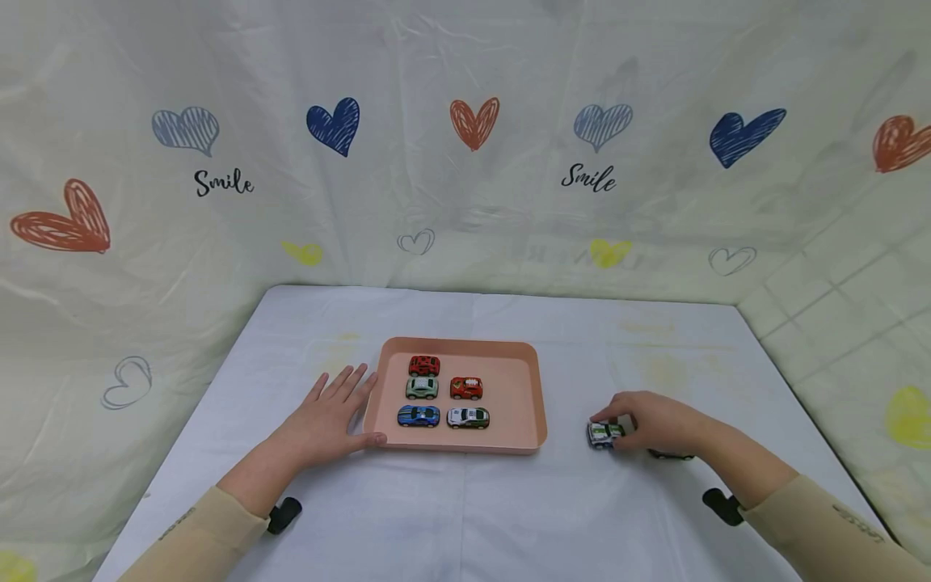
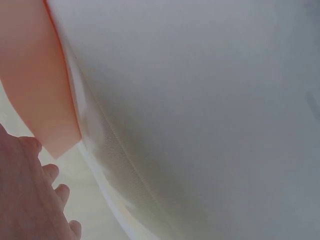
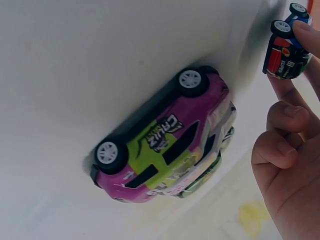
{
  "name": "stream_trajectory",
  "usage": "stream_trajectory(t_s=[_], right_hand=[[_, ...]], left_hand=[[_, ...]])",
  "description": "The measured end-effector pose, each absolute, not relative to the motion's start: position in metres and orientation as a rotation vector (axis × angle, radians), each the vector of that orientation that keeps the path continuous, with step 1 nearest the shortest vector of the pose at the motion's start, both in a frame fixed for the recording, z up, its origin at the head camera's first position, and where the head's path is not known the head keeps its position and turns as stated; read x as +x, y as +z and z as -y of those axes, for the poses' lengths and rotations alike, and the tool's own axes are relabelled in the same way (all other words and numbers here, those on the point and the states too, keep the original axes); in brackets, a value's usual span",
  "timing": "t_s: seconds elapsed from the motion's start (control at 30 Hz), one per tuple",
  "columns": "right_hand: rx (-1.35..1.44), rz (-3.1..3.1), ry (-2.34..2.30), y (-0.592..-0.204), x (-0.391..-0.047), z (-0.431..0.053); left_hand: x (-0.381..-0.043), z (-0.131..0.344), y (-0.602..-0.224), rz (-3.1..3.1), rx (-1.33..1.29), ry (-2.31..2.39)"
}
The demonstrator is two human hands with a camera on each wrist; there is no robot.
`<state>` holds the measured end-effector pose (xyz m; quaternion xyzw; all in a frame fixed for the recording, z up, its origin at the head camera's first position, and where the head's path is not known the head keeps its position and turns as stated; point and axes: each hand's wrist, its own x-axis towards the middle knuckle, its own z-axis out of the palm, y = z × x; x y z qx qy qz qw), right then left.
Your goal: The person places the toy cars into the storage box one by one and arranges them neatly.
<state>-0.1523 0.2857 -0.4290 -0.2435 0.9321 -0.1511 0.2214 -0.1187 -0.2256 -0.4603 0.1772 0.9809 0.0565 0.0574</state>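
Observation:
My left hand (image 1: 327,424) lies with spread, straight fingers along the left side of a pink tray (image 1: 509,440), its thumb at the front left corner. Between thumb and fingers, my right hand (image 1: 655,424) pinches a small toy car (image 1: 602,435) to the right of the tray. The side of that toy car (image 3: 287,57) shows black, red and blue in the right wrist view. Near the same hand stands a purple and green toy car (image 3: 165,142), mostly hidden under the hand in the head view.
Inside the tray stand several toy cars: a red one (image 1: 424,366), a pale green one (image 1: 422,388), a blue one (image 1: 418,416), a red-orange one (image 1: 466,388) and a white one (image 1: 468,418). A white cloth (image 1: 465,517) covers the table; a printed curtain (image 1: 465,202) hangs behind.

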Motion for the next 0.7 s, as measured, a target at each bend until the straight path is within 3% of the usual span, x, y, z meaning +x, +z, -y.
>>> stream_trajectory(t_s=[0.7], right_hand=[[-0.778,-2.634,-0.534,-0.397,-0.188,-0.251]], left_hand=[[-0.119,0.225,-0.461,-2.99,0.547,0.21]])
